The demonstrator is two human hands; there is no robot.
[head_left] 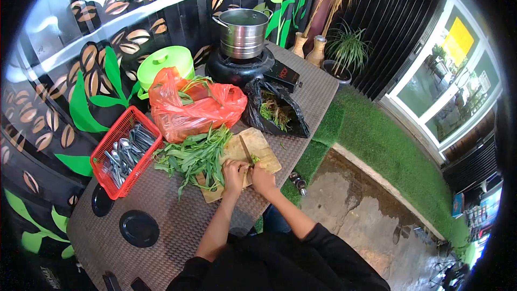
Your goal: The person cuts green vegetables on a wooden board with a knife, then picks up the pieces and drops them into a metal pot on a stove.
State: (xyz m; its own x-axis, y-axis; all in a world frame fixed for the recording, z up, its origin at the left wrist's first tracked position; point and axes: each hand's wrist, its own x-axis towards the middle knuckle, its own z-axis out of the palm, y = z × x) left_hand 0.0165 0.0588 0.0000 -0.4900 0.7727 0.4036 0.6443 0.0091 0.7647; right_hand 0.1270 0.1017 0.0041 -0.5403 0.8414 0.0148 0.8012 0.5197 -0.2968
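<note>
A knife (245, 148) lies over the wooden cutting board (264, 144), its blade pointing away from me. My right hand (262, 177) is closed around its handle end. Beside it, my left hand (235, 174) has its fingers bent and pressed down at the board, on greens that are mostly hidden under them. Small cut green bits (255, 159) sit by the blade. A heap of leafy greens (195, 155) covers the board's left side and spills onto the table.
Behind the board are a red plastic bag (196, 112) and a black bag (276, 109) with plant scraps. A red basket (126, 153) of cutlery stands left, a green lidded pot (166, 64) behind. A steel pot (244, 35) sits on a stove (237, 70). Black lids (139, 228) lie front left.
</note>
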